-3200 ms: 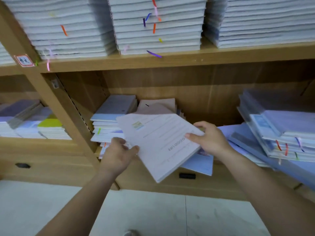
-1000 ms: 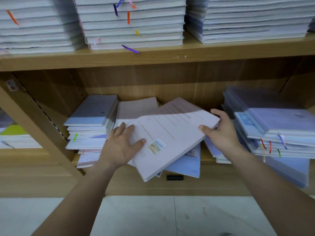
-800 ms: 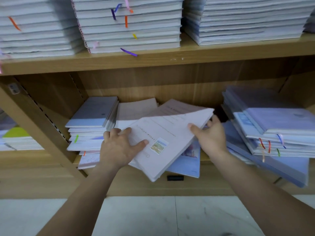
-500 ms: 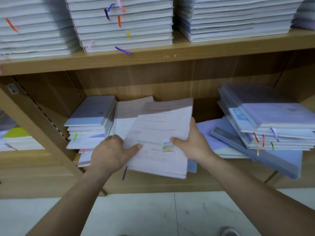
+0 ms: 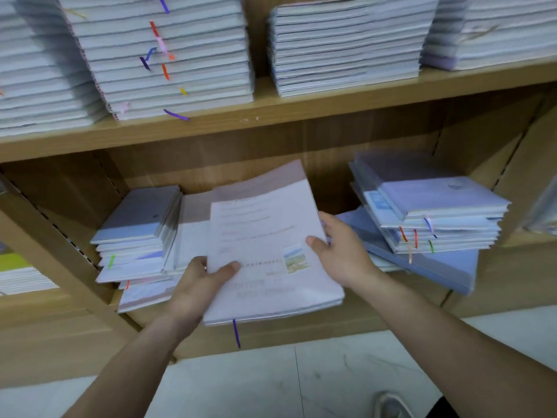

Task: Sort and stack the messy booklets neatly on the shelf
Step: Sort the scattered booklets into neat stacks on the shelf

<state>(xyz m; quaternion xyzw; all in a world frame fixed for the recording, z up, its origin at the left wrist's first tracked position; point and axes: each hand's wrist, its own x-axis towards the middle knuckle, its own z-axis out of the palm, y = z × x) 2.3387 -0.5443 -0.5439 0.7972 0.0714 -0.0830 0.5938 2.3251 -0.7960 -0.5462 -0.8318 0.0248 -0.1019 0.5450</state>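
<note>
Booklets [image 5: 265,254], a thin pale bundle with a pink band across its far end, hang between my two hands over the front edge of the lower shelf [image 5: 301,336]. My left hand [image 5: 202,282] grips the bundle's near-left corner, thumb on the cover and fingers curled beneath. My right hand [image 5: 340,254] holds the right long edge about midway, thumb pressed on top and fingers wrapped under.

The bundle's long axis runs from me toward the back of the shelf. Its far end is raised above the near end. A purple ribbon [image 5: 236,333] dangles from the near edge.

Just beside the bundle's left edge lies a low stack of pink-banded booklets [image 5: 193,233] that look like a match, with their long axis running the same way. Past it, toward the shelf's left wall, stands a taller blue-covered stack [image 5: 135,233]. A slumped blue pile [image 5: 431,212] sits toward the right wall, apart from my right hand.

I judge the pink-banded stack to be the target. It lies left of the grip and slightly farther back, so my left hand is nearer. The bundle should need only a short shift left, with little turning.
</note>
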